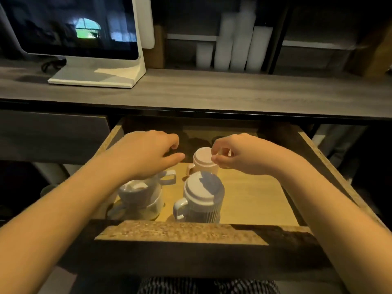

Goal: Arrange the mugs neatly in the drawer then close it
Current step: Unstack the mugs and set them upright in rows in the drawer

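Note:
The drawer (191,232) is pulled out under the counter. On its light wooden floor a pink mug (202,160) stands upside down near the middle, handle to the left. In front of it a ribbed pale-blue mug (203,198) is also upside down. To the left, a clear glass mug (146,206) holds a pale-blue mug (135,187) nested in it. My right hand (239,155) hovers at the pink mug's right edge, fingertips curled close to its base. My left hand (148,151) hangs above the nested mugs with loose fingers, holding nothing.
A grey wooden counter (233,90) runs above the drawer, carrying a white monitor stand (99,75) with a dark screen. Stacks of white cups (235,47) stand on the shelf behind. The drawer's right half (258,198) has bare floor.

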